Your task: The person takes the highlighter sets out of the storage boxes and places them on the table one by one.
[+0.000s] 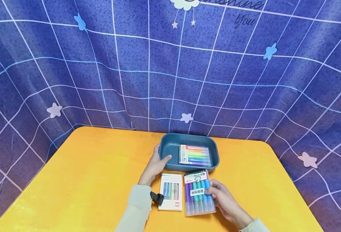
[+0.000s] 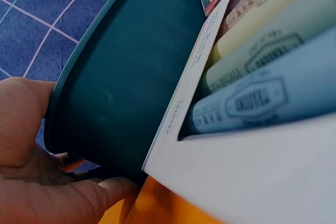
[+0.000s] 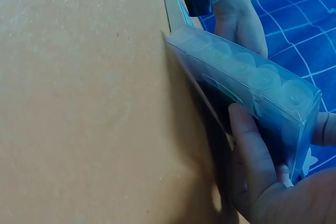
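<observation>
Marker pack (image 1: 200, 207) | right grip (image 1: 223, 199) pinching it | left grip (image 1: 156, 163) holding bin (image 1: 171, 146), partly hidden

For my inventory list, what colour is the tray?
The tray is dark teal, showing best in the head view.

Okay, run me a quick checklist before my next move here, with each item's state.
1. Rectangular dark-teal plastic bin steadied: ok, the left hand grips its left end.
2. Clear rectangular plastic case of purple, green and blue markers held: ok, in the right hand.
3. Free space in the bin: ok, left of the flat rectangular rainbow-coloured pen pack.
4. White windowed cardboard box of pastel pens inside the bin: not ok, if it belongs there; it is outside, on the near side.
5. Case fastened: cannot tell, no catch shows clearly.
</observation>
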The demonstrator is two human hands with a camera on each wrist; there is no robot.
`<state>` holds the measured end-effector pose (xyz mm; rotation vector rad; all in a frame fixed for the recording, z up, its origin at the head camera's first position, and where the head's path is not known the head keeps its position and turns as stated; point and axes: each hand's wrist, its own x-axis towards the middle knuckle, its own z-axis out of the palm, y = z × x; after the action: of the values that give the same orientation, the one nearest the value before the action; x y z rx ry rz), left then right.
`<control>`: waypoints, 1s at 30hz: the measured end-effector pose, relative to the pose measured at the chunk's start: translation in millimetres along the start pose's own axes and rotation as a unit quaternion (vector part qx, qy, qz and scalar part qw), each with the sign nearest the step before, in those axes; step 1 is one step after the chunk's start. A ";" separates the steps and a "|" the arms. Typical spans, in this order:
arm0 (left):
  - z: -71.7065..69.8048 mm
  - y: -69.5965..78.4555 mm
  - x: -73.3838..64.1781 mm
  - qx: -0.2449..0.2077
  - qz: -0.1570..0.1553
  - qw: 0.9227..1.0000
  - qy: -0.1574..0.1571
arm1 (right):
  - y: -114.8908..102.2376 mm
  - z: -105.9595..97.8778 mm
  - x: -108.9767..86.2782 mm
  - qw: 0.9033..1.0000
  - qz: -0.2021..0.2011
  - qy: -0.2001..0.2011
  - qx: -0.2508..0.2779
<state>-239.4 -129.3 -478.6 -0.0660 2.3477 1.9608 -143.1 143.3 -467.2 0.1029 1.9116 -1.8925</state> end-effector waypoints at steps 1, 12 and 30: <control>0.1 0.3 0.0 -0.002 -0.001 1.000 0.000 | 0.0 0.1 0.0 1.000 0.001 0.001 0.001; 1.4 1.6 0.6 0.003 0.001 1.000 -0.001 | 0.4 0.9 2.2 1.000 -0.005 -0.002 0.011; 0.5 2.0 -0.2 0.005 0.000 1.000 0.003 | 2.2 0.0 2.7 0.997 0.009 0.034 -0.062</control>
<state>-239.4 -128.5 -476.6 -0.0733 2.3603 1.9524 -144.8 142.7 -470.2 0.1460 2.0614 -1.7752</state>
